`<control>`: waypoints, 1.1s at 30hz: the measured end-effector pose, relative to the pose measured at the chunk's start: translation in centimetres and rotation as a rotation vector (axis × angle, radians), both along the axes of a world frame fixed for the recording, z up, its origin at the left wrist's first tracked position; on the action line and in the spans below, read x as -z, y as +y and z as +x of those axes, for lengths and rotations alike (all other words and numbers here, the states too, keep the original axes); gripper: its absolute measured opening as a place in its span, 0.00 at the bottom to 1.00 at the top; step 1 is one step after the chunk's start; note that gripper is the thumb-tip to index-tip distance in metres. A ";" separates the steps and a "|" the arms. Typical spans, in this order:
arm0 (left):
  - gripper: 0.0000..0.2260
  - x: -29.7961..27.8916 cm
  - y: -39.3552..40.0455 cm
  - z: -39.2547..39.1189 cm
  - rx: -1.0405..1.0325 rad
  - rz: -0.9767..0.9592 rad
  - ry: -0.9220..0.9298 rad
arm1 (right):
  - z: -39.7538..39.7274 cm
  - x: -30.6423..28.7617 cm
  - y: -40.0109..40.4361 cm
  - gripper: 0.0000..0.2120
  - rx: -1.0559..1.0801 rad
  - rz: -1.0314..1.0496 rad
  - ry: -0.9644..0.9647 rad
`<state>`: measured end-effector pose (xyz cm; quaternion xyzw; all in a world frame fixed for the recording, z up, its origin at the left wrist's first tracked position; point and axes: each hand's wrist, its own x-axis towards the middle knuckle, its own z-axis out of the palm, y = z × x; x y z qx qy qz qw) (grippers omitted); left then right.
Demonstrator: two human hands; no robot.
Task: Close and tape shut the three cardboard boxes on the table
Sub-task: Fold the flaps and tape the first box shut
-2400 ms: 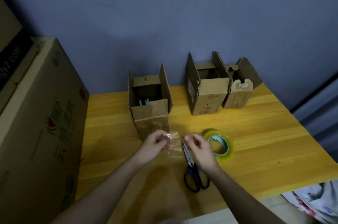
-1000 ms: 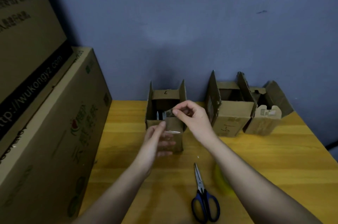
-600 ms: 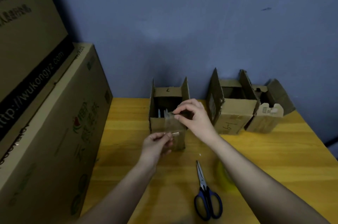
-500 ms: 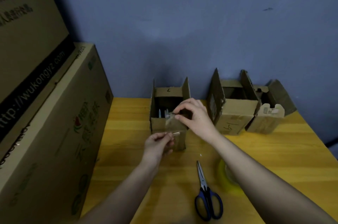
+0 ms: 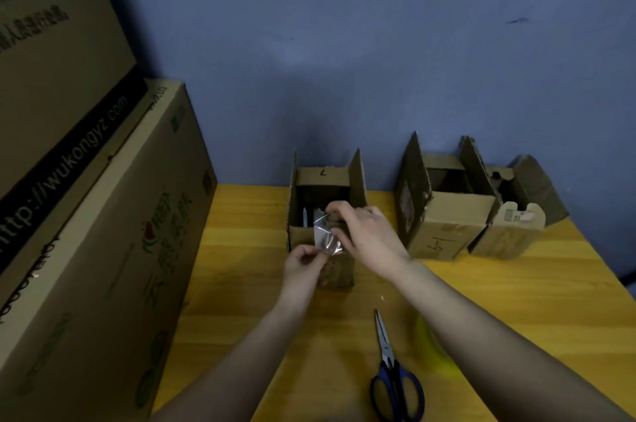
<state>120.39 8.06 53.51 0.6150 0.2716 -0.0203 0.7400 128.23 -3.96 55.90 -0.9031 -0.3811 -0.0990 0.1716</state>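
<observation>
Three small cardboard boxes stand open at the back of the yellow table (image 5: 516, 301). The left box (image 5: 299, 235) has its flaps upright. A short strip of clear tape (image 5: 325, 235) is stretched over its front edge. My left hand (image 5: 304, 266) pinches the strip's lower end, against the box front. My right hand (image 5: 364, 232) pinches the upper end at the box's opening. The middle box (image 5: 444, 225) and the right box (image 5: 509, 235) sit side by side, flaps up.
Blue-handled scissors (image 5: 392, 377) lie on the table near me. The yellow tape roll (image 5: 430, 346) is mostly hidden behind my right forearm. Large cardboard cartons (image 5: 86, 232) stand stacked along the table's left side. A blue wall runs behind.
Both hands carried the tape strip from near the scissors up to the left box. Over the last second they have stayed there, the left hand now pinching the lower end.
</observation>
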 end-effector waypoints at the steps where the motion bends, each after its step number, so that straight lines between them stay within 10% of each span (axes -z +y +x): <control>1: 0.08 0.0 0.1 0.0 0.011 0.019 -0.007 | -0.2 0.2 0.0 0.17 -0.001 0.021 0.005; 33: 0.03 1.2 1.1 2.0 -0.003 -0.087 0.155 | -0.6 2.6 0.1 0.12 0.065 0.182 0.063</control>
